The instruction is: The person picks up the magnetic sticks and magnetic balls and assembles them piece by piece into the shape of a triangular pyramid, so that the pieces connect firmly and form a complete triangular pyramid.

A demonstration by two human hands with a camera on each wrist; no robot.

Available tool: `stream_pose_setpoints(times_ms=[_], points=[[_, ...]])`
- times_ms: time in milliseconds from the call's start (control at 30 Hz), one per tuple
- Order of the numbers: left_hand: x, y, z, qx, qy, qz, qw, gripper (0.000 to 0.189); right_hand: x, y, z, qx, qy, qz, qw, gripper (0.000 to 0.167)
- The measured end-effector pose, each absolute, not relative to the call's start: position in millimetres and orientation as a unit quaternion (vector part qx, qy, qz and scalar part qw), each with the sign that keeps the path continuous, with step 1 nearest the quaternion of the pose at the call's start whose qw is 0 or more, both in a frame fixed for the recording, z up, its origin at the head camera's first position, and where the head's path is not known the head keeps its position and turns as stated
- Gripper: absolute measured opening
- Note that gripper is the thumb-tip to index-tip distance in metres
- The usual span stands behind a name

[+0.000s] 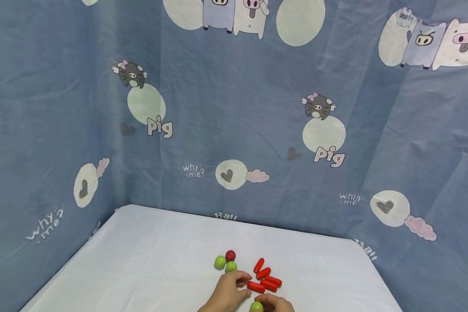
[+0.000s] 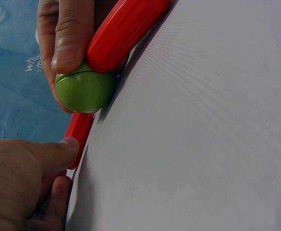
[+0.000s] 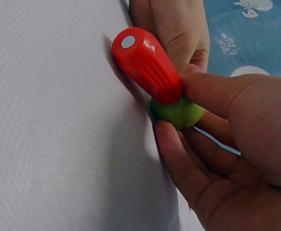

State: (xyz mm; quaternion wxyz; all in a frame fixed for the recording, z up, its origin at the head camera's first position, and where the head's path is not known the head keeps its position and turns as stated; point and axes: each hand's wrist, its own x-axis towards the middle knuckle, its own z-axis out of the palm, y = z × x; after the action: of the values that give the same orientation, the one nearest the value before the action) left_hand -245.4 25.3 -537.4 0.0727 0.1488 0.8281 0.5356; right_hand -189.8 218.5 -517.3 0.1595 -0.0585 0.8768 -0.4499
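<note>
My right hand (image 3: 236, 139) pinches a green ball (image 3: 181, 114) between thumb and fingers. A short, thick red rod (image 3: 147, 62) with a pale round spot on its end is joined to the ball. My left hand (image 1: 228, 291) is just left of another red rod (image 1: 256, 287) on the table, thumb and forefinger parted around its near end. In the left wrist view, the left thumb overlaps that red rod (image 2: 81, 130). The held ball (image 1: 256, 307) sits low in the head view, where its rod is out of sight.
Several more red rods (image 1: 273, 281) lie together beyond the hands on the white tabletop (image 1: 160, 260). Left of them are two green balls (image 1: 220, 262) and a dark red ball (image 1: 230, 255). A blue cloth (image 1: 238, 108) with cartoon pigs hangs behind the table.
</note>
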Motion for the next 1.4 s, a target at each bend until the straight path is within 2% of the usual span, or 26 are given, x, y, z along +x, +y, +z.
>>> stream_pose_setpoints(times_ms=[500,1133,1400], points=[[-246.1,30.1,-537.9,0.202,0.844,0.497,0.002,0.026,-188.2,218.2,-515.0,-0.042,0.880,-0.450,0.147,0.043],[-247.6,30.4,-538.5,0.203,0.846,0.493,-0.009,0.018,-185.1,213.4,-510.7,-0.033,0.881,-0.455,0.128,0.037],[-246.4,29.1,-539.9,0.200,0.842,0.501,0.010,0.016,-183.2,214.3,-513.0,-0.033,0.876,-0.463,0.133,0.037]])
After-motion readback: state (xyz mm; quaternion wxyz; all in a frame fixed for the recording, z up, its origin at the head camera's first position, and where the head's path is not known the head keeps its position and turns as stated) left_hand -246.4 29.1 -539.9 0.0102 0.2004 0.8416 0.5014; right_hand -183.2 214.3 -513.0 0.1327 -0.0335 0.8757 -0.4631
